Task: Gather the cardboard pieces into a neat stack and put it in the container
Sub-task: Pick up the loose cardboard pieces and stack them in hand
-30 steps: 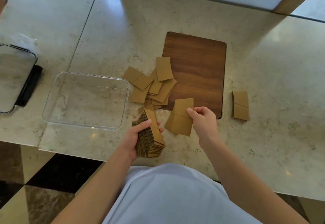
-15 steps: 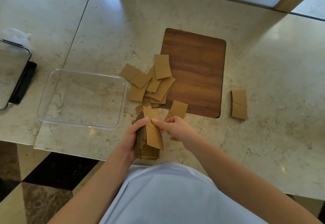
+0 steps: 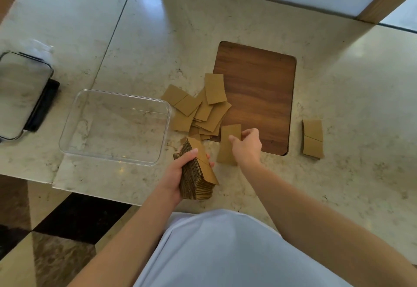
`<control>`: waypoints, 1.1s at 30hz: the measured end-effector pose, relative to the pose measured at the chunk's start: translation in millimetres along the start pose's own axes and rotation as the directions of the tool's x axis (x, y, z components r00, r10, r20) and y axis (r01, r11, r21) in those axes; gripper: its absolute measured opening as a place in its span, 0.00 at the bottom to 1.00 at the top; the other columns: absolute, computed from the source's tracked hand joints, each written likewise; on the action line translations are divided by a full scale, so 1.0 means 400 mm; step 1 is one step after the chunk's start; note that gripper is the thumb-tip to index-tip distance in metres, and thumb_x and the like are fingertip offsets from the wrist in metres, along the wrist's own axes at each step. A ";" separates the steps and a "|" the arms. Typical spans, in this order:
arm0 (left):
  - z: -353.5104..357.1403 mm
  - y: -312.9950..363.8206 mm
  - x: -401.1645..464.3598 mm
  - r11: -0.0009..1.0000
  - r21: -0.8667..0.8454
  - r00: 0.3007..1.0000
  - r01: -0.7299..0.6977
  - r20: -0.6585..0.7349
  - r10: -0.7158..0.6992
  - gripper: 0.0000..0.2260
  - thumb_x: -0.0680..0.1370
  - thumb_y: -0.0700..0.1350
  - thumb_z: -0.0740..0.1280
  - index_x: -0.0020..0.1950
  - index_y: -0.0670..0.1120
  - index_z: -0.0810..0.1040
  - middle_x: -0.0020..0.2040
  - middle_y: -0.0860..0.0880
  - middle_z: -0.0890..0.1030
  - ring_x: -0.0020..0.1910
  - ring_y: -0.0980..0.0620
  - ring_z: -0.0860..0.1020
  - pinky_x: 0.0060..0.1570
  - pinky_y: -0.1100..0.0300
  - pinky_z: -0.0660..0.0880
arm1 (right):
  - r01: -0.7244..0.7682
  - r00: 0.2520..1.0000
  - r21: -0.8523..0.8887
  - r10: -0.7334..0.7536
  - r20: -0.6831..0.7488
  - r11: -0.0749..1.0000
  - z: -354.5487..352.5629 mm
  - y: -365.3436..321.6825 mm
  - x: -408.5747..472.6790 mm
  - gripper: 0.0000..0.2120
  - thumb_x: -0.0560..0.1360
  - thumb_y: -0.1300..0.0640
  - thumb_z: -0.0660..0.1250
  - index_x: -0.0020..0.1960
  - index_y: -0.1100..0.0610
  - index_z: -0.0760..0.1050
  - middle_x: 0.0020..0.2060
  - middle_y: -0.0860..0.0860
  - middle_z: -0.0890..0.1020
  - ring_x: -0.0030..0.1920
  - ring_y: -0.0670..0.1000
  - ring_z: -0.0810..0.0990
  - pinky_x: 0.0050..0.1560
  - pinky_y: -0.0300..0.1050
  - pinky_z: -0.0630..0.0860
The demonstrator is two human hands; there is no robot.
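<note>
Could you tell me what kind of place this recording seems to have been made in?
Probably an indoor lobby or lounge rather than a workshop, though that is a guess. The work surface is a polished marble counter with an inset wooden panel, and below it lies a glossy floor tiled in dark and pale stone.

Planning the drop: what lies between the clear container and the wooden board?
In the head view, a loose pile of cardboard pieces lies between the clear container and the wooden board, overlapping the board's left edge.

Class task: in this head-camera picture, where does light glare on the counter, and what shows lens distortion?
Head view: pale glare streaks the counter at the top, near the window; small bright spots sit under the clear container. Counter edges and seams bow outward, a wide-angle effect. The cardboard stack looks sharp.
</note>
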State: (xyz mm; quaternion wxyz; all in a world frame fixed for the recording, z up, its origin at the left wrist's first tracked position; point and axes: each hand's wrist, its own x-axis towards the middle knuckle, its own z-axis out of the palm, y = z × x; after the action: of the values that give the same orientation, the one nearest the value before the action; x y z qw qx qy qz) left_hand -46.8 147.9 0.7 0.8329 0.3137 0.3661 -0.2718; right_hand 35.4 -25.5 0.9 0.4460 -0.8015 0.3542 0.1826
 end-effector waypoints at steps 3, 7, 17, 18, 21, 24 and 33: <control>0.008 -0.005 -0.004 1.000 -0.001 1.000 -0.001 -0.009 0.001 0.32 0.65 0.48 0.80 0.65 0.37 0.79 0.55 0.37 0.86 0.51 0.40 0.87 0.45 0.46 0.85 | -0.117 0.983 0.304 0.067 0.172 0.945 -0.056 -0.029 -0.039 0.12 0.79 0.55 0.73 0.59 0.57 0.74 0.51 0.53 0.83 0.44 0.48 0.81 0.38 0.44 0.77; 0.026 -0.014 -0.012 0.999 0.048 1.000 0.003 -0.008 -0.002 0.35 0.63 0.50 0.82 0.66 0.37 0.79 0.54 0.34 0.85 0.46 0.38 0.86 0.41 0.46 0.84 | -0.156 0.878 0.165 0.060 0.475 0.974 -0.068 -0.015 -0.131 0.12 0.76 0.52 0.76 0.56 0.53 0.78 0.52 0.52 0.85 0.51 0.54 0.84 0.45 0.54 0.84; -0.008 -0.029 -0.051 0.995 0.101 1.000 -0.003 0.009 0.002 0.14 0.69 0.50 0.76 0.49 0.42 0.89 0.48 0.37 0.87 0.42 0.41 0.87 0.39 0.48 0.84 | -0.235 0.813 0.070 0.157 0.561 0.969 -0.002 0.060 -0.181 0.21 0.72 0.44 0.78 0.55 0.55 0.75 0.55 0.52 0.83 0.56 0.51 0.81 0.56 0.51 0.81; -0.015 -0.029 -0.054 0.997 0.080 1.000 -0.015 0.011 0.015 0.13 0.71 0.50 0.74 0.48 0.43 0.90 0.48 0.37 0.87 0.43 0.42 0.87 0.39 0.48 0.84 | -0.239 0.789 0.084 0.143 0.598 0.967 0.008 0.061 -0.175 0.23 0.71 0.42 0.79 0.55 0.55 0.75 0.55 0.51 0.84 0.55 0.50 0.82 0.52 0.49 0.82; -0.032 -0.028 -0.061 0.998 -0.028 0.997 -0.064 0.031 0.065 0.17 0.72 0.49 0.76 0.58 0.43 0.87 0.54 0.37 0.86 0.47 0.40 0.86 0.43 0.46 0.84 | -0.149 0.857 0.078 0.089 0.507 0.986 0.039 0.040 -0.151 0.27 0.72 0.37 0.75 0.60 0.54 0.75 0.49 0.49 0.83 0.44 0.41 0.85 0.42 0.38 0.81; -0.047 -0.034 -0.069 0.990 -0.106 0.995 -0.096 0.010 0.098 0.22 0.73 0.47 0.75 0.64 0.39 0.82 0.56 0.36 0.84 0.48 0.40 0.85 0.47 0.45 0.84 | 0.266 0.955 -0.344 -0.197 0.220 0.900 0.093 0.025 -0.109 0.26 0.74 0.37 0.72 0.62 0.55 0.74 0.51 0.48 0.78 0.49 0.42 0.81 0.47 0.39 0.79; -0.097 -0.036 -0.094 0.982 -0.141 0.991 -0.129 -0.048 0.123 0.13 0.72 0.46 0.76 0.52 0.40 0.88 0.50 0.37 0.86 0.44 0.42 0.86 0.47 0.46 0.84 | 0.319 0.946 -0.495 -0.236 0.224 0.808 0.210 -0.003 -0.096 0.27 0.72 0.46 0.77 0.60 0.57 0.67 0.55 0.54 0.78 0.59 0.59 0.77 0.59 0.59 0.78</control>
State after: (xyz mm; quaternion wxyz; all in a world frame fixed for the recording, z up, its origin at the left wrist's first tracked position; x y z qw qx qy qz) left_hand -95.5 174.9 4.5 0.8615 0.2807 0.3804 -0.1854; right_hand 12.2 61.3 -20.0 0.2577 -0.9193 0.1348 0.2653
